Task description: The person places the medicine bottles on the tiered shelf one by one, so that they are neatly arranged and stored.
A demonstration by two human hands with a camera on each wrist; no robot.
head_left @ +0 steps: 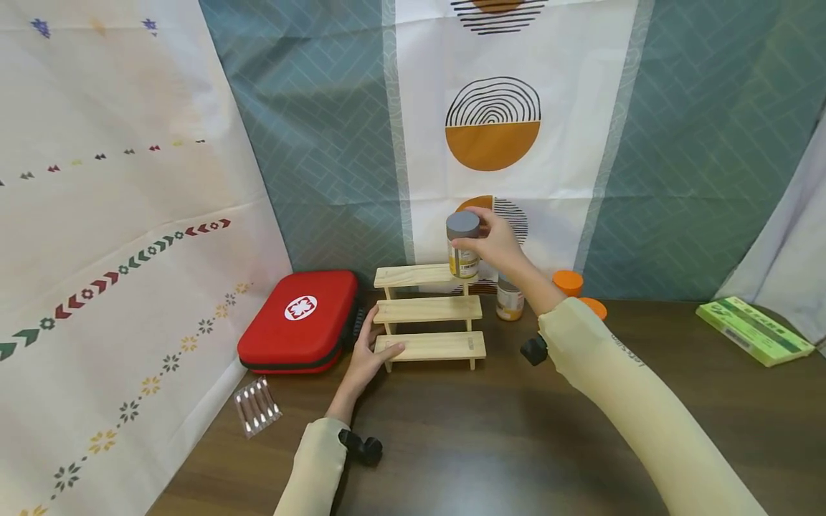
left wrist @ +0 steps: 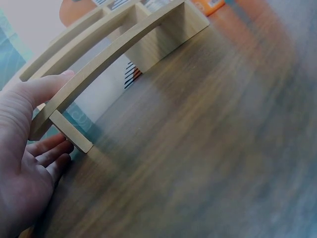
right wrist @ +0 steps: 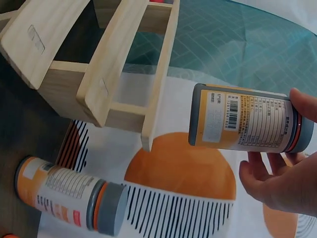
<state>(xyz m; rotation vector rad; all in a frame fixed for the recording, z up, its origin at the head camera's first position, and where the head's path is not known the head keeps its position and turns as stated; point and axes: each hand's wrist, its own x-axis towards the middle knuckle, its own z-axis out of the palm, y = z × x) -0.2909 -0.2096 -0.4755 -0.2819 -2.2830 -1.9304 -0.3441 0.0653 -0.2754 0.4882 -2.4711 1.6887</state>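
My right hand (head_left: 500, 244) grips a supplement jar (head_left: 463, 261) by its grey lid end, thumb on one side and fingers on the other. It is upright near the right end of the top step of a three-tier wooden display rack (head_left: 429, 309); in the right wrist view a gap separates jar (right wrist: 242, 119) and rack. My left hand (head_left: 366, 358) holds the rack's left end, its thumb over the lowest step and the other fingers below, as the left wrist view shows. A second, similar jar (head_left: 510, 304) stands right of the rack, partly hidden by my right arm.
Left of the rack lies a red first-aid case (head_left: 297, 322), with a clear packet of swabs (head_left: 257, 408) in front. Two orange lids (head_left: 568, 282) show behind my right forearm. A green flat box (head_left: 753, 331) lies far right. A curtain (head_left: 323, 143) hangs behind the table.
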